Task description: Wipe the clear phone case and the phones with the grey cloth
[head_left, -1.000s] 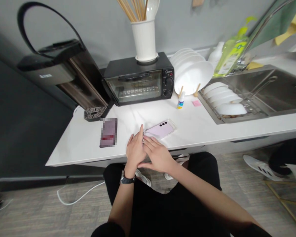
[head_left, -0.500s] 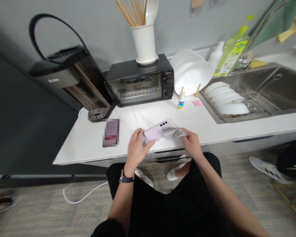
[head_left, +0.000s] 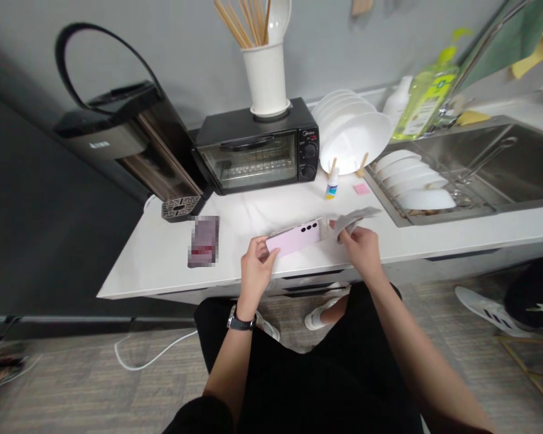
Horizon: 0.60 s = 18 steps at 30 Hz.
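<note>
Presently my left hand (head_left: 257, 268) is closed on the near end of the pink phone (head_left: 294, 238), thumb on top and fingers beneath; the phone sits over the front part of the white worktop (head_left: 163, 259), its back with three lenses facing up and its far end pointing right and away from me; whether it touches the surface I cannot tell. My right hand (head_left: 362, 250) is just beside it, pinched shut on a thin grey sheet (head_left: 356, 217) that sticks up and to the right, apart from the phone; whether it is a film or a cover I cannot tell. A watch (head_left: 241, 322) sits on my left wrist. Behind the hands stand a small bottle (head_left: 331, 184) and a pink note (head_left: 361, 188); further back is a black toaster oven (head_left: 253, 150); a blurred card (head_left: 203, 241) lies to the left, well apart.
</note>
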Each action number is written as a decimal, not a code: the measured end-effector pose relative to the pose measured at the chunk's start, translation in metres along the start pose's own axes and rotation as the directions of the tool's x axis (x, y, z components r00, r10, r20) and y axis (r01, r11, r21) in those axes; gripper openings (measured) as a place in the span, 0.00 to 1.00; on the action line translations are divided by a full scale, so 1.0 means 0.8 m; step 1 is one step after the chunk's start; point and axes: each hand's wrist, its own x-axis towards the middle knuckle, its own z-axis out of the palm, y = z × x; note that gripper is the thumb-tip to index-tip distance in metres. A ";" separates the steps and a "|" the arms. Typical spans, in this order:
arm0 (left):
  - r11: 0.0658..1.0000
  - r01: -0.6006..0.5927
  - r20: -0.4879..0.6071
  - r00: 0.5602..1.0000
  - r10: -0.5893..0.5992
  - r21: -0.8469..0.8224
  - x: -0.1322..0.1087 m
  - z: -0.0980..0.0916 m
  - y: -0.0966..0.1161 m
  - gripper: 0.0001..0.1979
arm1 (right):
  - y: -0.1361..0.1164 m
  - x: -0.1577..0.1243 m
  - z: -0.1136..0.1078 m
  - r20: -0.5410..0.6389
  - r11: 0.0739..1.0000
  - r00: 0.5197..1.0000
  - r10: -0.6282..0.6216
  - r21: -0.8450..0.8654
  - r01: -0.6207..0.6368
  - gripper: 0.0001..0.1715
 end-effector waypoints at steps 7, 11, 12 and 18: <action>0.998 0.061 -0.049 0.997 -0.062 -0.016 0.003 -0.002 -0.016 0.16 | 0.015 0.012 0.030 0.037 0.921 0.982 -0.186 -0.340 0.187 0.07; 0.997 0.067 -0.042 0.997 -0.069 -0.039 0.006 -0.007 -0.021 0.15 | 0.016 0.018 0.043 0.074 0.902 0.978 -0.197 -0.377 0.210 0.09; 0.997 0.065 -0.038 0.997 -0.067 -0.048 0.006 -0.009 -0.022 0.15 | 0.016 0.019 0.045 0.076 0.898 0.977 -0.199 -0.385 0.213 0.09; 0.996 0.031 -0.041 0.999 -0.034 -0.079 0.010 -0.013 -0.016 0.16 | 0.004 0.018 0.043 0.097 0.917 0.974 -0.206 -0.329 0.226 0.01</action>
